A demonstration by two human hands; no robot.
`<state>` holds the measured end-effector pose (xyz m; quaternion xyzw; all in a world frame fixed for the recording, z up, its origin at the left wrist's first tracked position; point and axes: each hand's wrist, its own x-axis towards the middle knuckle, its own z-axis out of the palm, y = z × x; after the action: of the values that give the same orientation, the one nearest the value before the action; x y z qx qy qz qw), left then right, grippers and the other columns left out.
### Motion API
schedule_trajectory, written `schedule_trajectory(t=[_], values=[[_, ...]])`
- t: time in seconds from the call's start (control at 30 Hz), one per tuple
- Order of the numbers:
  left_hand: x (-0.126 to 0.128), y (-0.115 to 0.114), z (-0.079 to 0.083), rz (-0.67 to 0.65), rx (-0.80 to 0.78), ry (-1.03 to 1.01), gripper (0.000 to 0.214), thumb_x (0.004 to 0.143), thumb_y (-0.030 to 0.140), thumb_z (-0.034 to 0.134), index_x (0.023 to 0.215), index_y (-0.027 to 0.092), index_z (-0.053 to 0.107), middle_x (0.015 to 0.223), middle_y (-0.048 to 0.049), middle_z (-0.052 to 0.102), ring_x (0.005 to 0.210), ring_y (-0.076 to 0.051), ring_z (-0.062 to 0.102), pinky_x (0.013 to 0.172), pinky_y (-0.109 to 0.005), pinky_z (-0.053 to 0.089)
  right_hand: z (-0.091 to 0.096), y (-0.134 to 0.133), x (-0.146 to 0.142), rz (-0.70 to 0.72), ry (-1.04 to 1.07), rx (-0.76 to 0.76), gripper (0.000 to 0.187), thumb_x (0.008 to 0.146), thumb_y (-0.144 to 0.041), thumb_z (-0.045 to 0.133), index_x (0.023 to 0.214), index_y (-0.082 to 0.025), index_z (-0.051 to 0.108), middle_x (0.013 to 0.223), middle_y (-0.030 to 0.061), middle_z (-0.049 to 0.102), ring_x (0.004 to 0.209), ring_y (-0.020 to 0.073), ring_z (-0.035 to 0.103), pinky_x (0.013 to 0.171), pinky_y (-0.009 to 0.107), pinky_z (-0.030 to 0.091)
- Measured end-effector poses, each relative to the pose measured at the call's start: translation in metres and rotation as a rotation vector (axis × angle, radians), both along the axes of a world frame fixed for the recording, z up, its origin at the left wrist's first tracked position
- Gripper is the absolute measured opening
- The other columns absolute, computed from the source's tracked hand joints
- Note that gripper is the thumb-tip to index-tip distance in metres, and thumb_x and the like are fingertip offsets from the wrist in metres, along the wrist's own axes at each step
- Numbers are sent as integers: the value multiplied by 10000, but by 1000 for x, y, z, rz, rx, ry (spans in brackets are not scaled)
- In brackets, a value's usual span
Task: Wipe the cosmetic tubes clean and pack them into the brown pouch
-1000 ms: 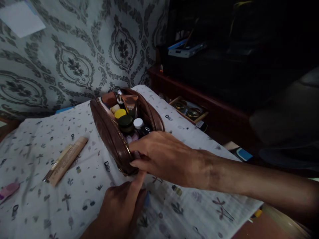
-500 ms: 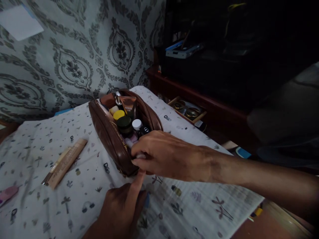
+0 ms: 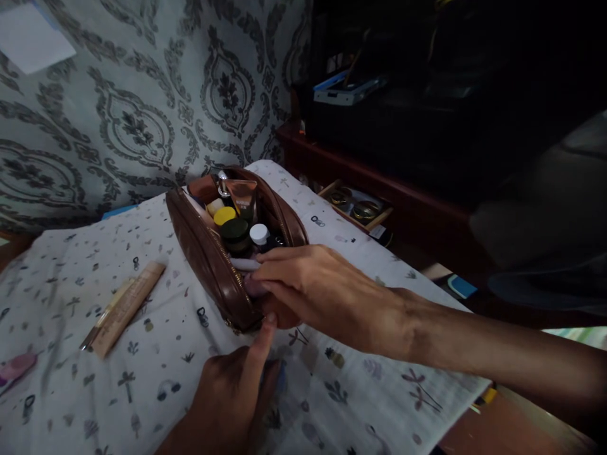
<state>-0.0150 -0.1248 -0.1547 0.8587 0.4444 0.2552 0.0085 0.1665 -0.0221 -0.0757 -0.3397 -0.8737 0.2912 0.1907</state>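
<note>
A brown leather makeup bag (image 3: 202, 268) lies unzipped on the patterned cloth. In it are a jar with a dark lid (image 3: 236, 231), a yellow lid (image 3: 224, 216), a white-capped bottle (image 3: 258, 234) and a brown squeeze tube (image 3: 243, 194). My right hand (image 3: 327, 291) is over the near end of the opening, its fingers stretched out and touching a slim pale stick (image 3: 243, 264). The stick's other end is hidden by the fingers. My left hand (image 3: 232, 385) holds the bag's near edge, thumb extended against it and the other fingers curled below.
Left of the bag lie a beige tube (image 3: 126, 313) and a slim clear tube beside it. A pink item (image 3: 18, 368) sits at the cloth's left edge. Beyond the cloth on the right are an open drawer (image 3: 353, 205) and a dark cabinet. The patterned wall (image 3: 137, 126) rises behind.
My right hand's fingers have gone from a curled pinch to stretched out, with the pale stick now lying across the bag's opening. My left hand has barely moved. The view has shifted slightly.
</note>
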Motion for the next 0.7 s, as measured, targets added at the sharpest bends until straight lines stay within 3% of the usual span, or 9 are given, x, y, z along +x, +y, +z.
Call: schedule_trajectory(t=[0.1, 0.27, 0.4, 0.6, 0.7], values=[[0, -1, -1, 12, 7, 0, 564, 1050, 235, 296, 1568, 94, 121, 653, -8, 724, 413, -119, 627, 384, -188, 506, -2, -3, 10, -7, 146, 36, 242, 972, -177, 499, 942, -179, 739, 834, 34, 709, 733, 124, 650, 674, 243, 487], [1, -3, -1, 0, -22, -17, 588, 1041, 221, 318, 1573, 92, 102, 673, -15, 725, 427, -114, 623, 422, -184, 525, -5, -12, 25, -160, 280, 107, 216, 957, -188, 534, 1021, -192, 740, 930, 51, 758, 771, 139, 701, 677, 237, 535], [-1, -4, 2, -4, -48, -17, 587, 1035, 225, 331, 1570, 99, 123, 687, -16, 725, 467, -118, 642, 462, -185, 541, -12, -20, 29, -92, 304, 77, 247, 968, -189, 519, 1091, -203, 732, 917, 50, 767, 751, 133, 715, 657, 223, 552], [-10, -12, 7, 34, 13, -50, 498, 1020, 232, 407, 1487, 110, 286, 761, -24, 734, 621, -134, 709, 582, -204, 573, -29, -42, 25, -7, 445, 60, 242, 975, -168, 505, 1117, -166, 701, 1057, 106, 747, 859, 148, 719, 716, 245, 576], [-21, -20, 6, -7, 89, 20, 323, 998, 206, 441, 1310, 139, 486, 794, -36, 730, 659, -146, 696, 625, -237, 572, -38, -55, 19, 42, 498, 106, 230, 976, -161, 497, 1100, -150, 690, 1032, 110, 736, 893, 151, 708, 746, 248, 567]])
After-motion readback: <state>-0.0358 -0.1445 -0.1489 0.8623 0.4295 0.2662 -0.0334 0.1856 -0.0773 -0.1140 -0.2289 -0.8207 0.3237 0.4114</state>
